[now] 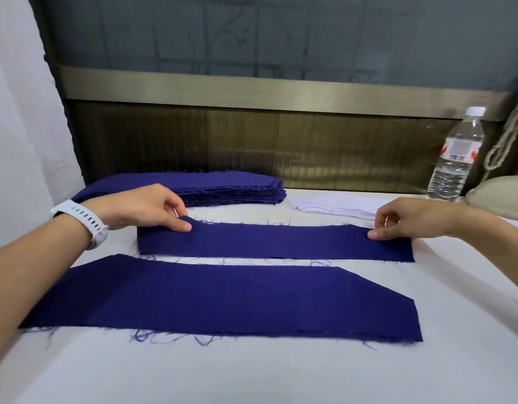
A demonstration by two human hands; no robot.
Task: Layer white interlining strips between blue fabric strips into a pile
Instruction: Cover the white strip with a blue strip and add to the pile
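Across the middle of the table lies a narrow blue fabric strip, its far left corner slightly raised. The left hand pinches its left end, thumb on top, and the right hand pinches its right end. Just in front of this strip, a wider blue fabric piece lies flat with frayed edges. Behind the strip's left half sits a stack of blue strips; behind its right half, a pile of white interlining strips. Beyond its right end stands a water bottle.

Navy-blue strips, white interlining, white watch band
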